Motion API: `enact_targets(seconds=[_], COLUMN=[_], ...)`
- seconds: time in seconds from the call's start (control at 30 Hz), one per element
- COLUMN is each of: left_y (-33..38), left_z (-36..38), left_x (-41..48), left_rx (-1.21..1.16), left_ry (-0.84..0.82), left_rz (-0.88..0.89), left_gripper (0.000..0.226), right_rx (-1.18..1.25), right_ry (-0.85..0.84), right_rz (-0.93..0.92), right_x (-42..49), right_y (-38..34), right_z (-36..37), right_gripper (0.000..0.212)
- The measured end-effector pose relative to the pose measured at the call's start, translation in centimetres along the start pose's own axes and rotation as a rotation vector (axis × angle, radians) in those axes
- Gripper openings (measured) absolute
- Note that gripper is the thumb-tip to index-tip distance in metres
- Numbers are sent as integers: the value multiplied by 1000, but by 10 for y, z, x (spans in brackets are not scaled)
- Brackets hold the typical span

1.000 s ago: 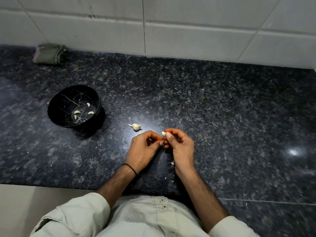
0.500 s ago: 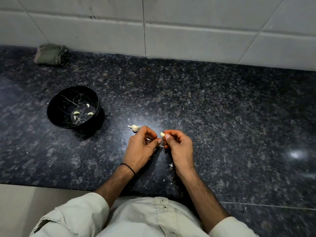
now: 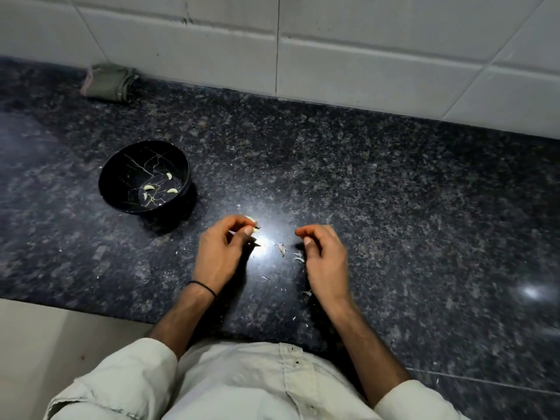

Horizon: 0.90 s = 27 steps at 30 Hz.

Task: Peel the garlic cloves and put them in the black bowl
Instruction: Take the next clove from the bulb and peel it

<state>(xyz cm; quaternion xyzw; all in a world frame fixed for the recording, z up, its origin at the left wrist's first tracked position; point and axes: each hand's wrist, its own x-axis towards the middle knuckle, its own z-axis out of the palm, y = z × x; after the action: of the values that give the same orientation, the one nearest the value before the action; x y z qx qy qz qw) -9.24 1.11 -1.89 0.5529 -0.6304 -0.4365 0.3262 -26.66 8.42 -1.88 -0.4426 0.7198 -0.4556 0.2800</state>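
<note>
Black bowl [image 3: 121,177]: up and left of the left hand, well apart. Four peeled cloves [image 3: 148,187] lie in it.
Left hand [image 3: 224,247]: fingers curled, tips at the garlic piece. I cannot tell whether it grips anything.
Garlic piece [image 3: 251,220]: on the tabletop [image 3: 394,192] at the left hand's fingertips, partly hidden by them.
Skins [image 3: 281,248]: loose scraps between the two hands, most nearer the right hand.
Right hand [image 3: 324,253]: fingers curled, thumb near forefinger. No clove shows, so I cannot tell if it holds one.
Change: half a second ago both hands met over one clove; now they are apart.
Meaning: that clove is probably stripped and due for the bowl, though it is out of sight.
</note>
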Motion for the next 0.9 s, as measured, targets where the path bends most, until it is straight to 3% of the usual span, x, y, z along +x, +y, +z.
enact_targets(seconds=[0.1, 0.23, 0.33, 0.43, 0.6, 0.73, 0.9], left_y=[-15, -29, -31, -30, -29, -16, 2], left_z=[-12, -16, -17, -19, -23, -24, -14], left_x=[-4, -6, -4, -5, -6, -10, -16], left_rx=[165, 309, 328, 311, 286, 259, 196], left_ry=[57, 73, 79, 71, 62, 98, 18], left_rz=[64, 90, 85, 99, 121, 210, 358], left_gripper=[13, 12, 12, 14, 18, 19, 21], right_rx=[-269, -551, -720, -788, -832, -794, -676], right_ry=[-125, -426, -635, -743, -776, -684, -446], right_rz=[-218, -483, -607, -652, -650, -602, -593], right_x=[4, 13, 22, 25, 4, -30, -62], right_y=[8, 1, 2, 12, 30, 40, 59], right_z=[4, 9, 7, -11, -49, -58, -47], right_gripper=[30, 40, 46, 51, 58, 71, 39])
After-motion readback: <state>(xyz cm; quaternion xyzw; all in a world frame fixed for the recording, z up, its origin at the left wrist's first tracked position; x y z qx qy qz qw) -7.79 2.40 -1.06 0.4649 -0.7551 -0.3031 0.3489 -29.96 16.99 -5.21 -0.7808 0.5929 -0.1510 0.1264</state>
